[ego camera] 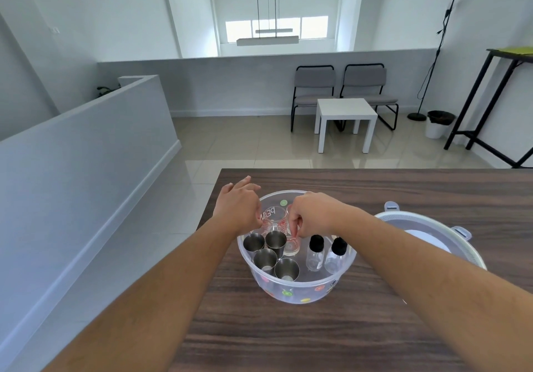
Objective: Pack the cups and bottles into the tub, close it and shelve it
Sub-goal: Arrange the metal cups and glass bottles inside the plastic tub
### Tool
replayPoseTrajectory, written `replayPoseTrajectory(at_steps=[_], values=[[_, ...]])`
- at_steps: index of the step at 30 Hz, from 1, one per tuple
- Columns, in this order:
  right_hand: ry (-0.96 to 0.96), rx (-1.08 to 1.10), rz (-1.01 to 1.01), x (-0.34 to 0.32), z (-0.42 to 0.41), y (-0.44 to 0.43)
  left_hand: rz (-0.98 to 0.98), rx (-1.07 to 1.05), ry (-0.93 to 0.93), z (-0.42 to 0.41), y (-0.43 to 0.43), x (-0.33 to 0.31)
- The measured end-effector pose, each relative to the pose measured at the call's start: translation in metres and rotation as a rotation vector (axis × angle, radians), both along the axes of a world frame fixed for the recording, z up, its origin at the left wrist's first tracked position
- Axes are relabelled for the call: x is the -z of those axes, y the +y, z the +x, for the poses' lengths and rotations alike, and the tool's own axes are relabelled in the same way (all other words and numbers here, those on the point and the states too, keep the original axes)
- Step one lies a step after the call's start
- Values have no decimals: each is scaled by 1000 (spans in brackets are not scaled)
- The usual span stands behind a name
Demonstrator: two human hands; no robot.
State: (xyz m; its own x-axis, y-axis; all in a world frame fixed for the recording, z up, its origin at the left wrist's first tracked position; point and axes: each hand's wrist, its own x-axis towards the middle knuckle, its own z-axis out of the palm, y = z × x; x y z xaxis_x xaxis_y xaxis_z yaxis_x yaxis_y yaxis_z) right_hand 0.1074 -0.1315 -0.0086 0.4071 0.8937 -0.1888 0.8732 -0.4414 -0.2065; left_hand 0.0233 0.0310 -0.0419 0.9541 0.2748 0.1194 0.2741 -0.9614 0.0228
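Now the right hand [310,215] pinches a small glass cup [292,247] at frame centre, fitting it into the tub [297,285]; the left hand [238,205] hovers open, empty.

Cups [269,252] and bottles [326,253] crowd the tub [300,291]; tabletop [317,337] open.

Bright, even daylight fills a pale room, coming from a window [277,29] high on the far wall, which is blown out to white. The tiled floor [202,175] shows soft glare. Shadows are faint and diffuse. The wide-angle lens bends straight lines near the edges and stretches the forearms. Focus is slightly soft overall
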Motion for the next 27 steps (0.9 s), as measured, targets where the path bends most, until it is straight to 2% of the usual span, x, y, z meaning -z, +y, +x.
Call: replayPoseTrajectory(at_steps=[8, 19, 27], values=[[84, -25, 53, 4, -3, 6, -73, -43, -2, 1, -1, -1], [9, -5, 44, 6, 4, -1, -38, -72, -49, -7, -1, -1], [25, -4, 77, 7, 3, 0, -53, -62, -62, -7, -5, -2]])
